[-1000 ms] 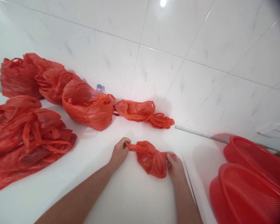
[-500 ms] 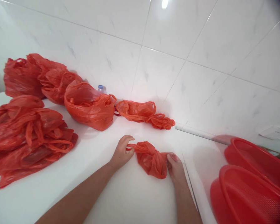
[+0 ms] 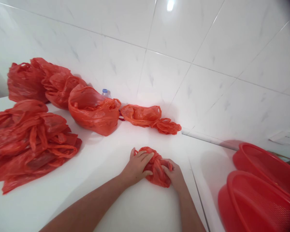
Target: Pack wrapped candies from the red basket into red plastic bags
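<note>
A small red plastic bag [image 3: 157, 176], bunched up and twisted in the middle, lies on the white tabletop in front of me. From its left side my left hand [image 3: 137, 167] grips it, fingers laid over the top and thumb at the near edge. A bit of the bag's handle loop pokes up behind those fingers. At the right end, my right hand [image 3: 174, 174] pinches the plastic between thumb and fingers. Part of the bag is hidden beneath my left hand.
A loose heap of red bags [image 3: 33, 135] lies at left. Behind stand stuffed red bags [image 3: 94, 116], a blue-capped bottle [image 3: 105, 92] and flattened red bags [image 3: 145, 114] along the tiled wall. Red plastic baskets [image 3: 234, 193] stand at right, past a seam.
My left hand has moved right, from holding the handle loop to lying over the bag's body. My right hand has shifted slightly left and closed further over its end. The bag looks more compact.
</note>
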A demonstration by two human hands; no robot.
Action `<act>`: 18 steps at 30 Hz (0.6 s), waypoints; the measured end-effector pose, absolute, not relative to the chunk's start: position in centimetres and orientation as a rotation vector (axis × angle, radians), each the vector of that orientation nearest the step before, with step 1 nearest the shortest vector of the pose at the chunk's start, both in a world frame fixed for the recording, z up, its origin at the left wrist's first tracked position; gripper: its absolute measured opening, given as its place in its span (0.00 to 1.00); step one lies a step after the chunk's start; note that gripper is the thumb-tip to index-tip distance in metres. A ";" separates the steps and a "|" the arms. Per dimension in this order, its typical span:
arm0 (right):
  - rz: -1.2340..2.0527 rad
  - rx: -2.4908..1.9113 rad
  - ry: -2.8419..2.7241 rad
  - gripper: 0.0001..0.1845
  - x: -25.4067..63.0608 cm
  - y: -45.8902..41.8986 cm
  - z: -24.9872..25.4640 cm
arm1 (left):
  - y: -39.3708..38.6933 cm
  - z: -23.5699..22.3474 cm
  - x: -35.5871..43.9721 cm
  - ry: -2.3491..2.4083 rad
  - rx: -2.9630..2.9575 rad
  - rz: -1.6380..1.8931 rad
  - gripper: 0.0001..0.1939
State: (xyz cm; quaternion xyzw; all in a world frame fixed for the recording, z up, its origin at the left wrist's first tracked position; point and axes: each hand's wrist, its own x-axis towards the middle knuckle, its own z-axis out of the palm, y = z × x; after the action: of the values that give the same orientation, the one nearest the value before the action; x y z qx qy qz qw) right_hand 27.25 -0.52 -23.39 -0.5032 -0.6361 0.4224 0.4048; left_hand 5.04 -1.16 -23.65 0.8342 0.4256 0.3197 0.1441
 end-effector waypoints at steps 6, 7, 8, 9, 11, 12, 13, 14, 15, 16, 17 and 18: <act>1.053 -1.277 -1.566 0.14 27.1 -0.5 -23.4 | -1.2 -23.7 4.8 1.213 2.364 0.969 0.29; 1.053 -1.281 -1.559 0.14 27.1 -0.5 -23.4 | -1.2 -23.7 4.8 1.211 2.361 0.972 0.28; 1.053 -1.286 -1.552 0.14 27.2 -0.5 -23.5 | -1.2 -23.8 4.8 1.208 2.360 0.975 0.28; 1.054 -1.291 -1.550 0.14 27.2 -0.4 -23.6 | -1.1 -23.8 4.8 1.207 2.359 0.976 0.28; 1.053 -1.302 -1.555 0.13 27.3 -0.3 -23.7 | -1.1 -23.8 4.8 1.203 2.363 0.981 0.27; 1.049 -1.308 -1.562 0.13 27.3 -0.3 -23.8 | -1.1 -23.8 4.8 1.200 2.367 0.982 0.27; 1.044 -1.312 -1.571 0.13 27.3 -0.3 -23.8 | -1.1 -23.9 4.8 1.201 2.370 0.982 0.27; 1.040 -1.312 -1.579 0.12 27.3 -0.3 -23.8 | -1.0 -23.9 4.8 1.204 2.372 0.978 0.26; 1.036 -1.309 -1.587 0.12 27.3 -0.3 -23.8 | -1.0 -23.9 4.8 1.208 2.372 0.969 0.26; 1.036 -1.306 -1.591 0.12 27.2 -0.4 -23.7 | -1.0 -23.9 4.9 1.213 2.371 0.958 0.26; 1.035 -1.304 -1.592 0.12 27.2 -0.4 -23.7 | -1.0 -23.9 4.9 1.217 2.370 0.942 0.26; 1.034 -1.305 -1.591 0.11 27.2 -0.4 -23.6 | -1.0 -23.9 4.9 1.219 2.369 0.930 0.25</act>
State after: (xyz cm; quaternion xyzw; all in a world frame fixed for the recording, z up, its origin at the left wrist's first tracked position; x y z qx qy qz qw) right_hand 27.17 -0.42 -23.62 -0.5174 -0.6310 0.4101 0.4073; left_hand 4.88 -0.99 -23.95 0.8288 0.4266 0.3253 0.1591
